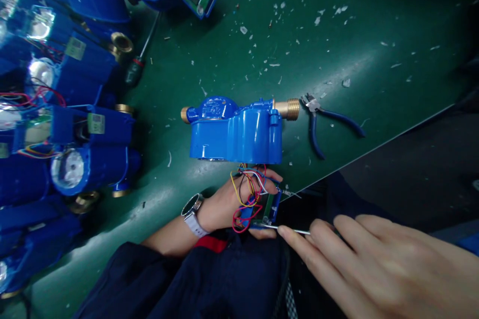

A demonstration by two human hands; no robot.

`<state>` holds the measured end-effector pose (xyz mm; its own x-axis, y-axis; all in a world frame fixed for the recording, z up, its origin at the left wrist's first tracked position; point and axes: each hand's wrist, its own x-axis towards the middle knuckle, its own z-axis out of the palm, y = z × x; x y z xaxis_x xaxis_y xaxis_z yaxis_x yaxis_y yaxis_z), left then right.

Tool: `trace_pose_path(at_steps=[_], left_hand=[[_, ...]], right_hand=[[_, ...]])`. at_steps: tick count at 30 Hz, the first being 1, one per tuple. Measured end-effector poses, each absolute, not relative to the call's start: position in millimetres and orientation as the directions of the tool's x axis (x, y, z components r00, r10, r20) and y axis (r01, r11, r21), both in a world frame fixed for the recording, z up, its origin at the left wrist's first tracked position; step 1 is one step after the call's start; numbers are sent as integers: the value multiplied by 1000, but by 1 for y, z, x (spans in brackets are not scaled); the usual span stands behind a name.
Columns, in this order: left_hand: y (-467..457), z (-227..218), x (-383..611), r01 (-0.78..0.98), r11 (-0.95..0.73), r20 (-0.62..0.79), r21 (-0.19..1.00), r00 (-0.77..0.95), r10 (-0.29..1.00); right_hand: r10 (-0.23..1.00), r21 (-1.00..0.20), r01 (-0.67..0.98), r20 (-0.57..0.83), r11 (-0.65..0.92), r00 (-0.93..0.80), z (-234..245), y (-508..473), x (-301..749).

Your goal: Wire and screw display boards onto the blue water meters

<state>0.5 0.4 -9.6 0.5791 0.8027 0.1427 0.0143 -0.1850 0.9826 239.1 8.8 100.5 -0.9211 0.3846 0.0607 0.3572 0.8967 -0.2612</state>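
Head view: bare hands working low at the edge of a green bench (355, 35).
Left hand: the left hand (228, 204), watch (192, 204) on the wrist, has its fingers closed around a small circuit module (270, 204), just off the bench edge.
Right hand: the right hand (377, 259) grips a thin metal shaft (295, 230), tip at the module's lower corner; can't tell what it's touching there.
Wires: a colourful tangle of wires (251, 184) loops over the left hand.
Meter: blue meter (235, 137) lying right behind the module, brass ends out sideways.
Nearby: cutters (313, 104) spread open beside the threaded end; more meters (90, 164) crowd the left.
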Motion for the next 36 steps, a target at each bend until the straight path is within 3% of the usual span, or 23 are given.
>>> trace_pose_path(at_steps=[6,12,14,19,21,26,29,32,36], left_hand=[[0,-16,2,29,-258,195,966,574,795],[1,-9,1,90,-250,148,964,599,787],[0,-8,1,95,-245,139,965,604,784],[-2,-17,1,71,-225,137,972,609,781],[-2,-20,1,53,-230,153,972,601,784],[-1,-17,2,50,-245,171,968,584,794],[-1,-18,2,50,-234,160,971,590,791],[-2,-22,2,39,-207,144,978,595,791],[-3,-22,2,22,-143,103,989,590,801]], right_hand=[[418,-493,390,-59,778,-907,95,23,240],[292,-337,270,17,902,-956,100,24,241],[290,-348,270,8,898,-957,100,24,240],[396,-602,369,-95,708,-913,88,27,239],[408,-653,380,-118,655,-905,85,28,241],[280,-419,238,41,876,-959,88,32,243],[239,-370,197,71,908,-968,89,35,243],[290,-513,261,-24,818,-957,88,36,242],[436,-814,363,-153,454,-887,83,34,239]])
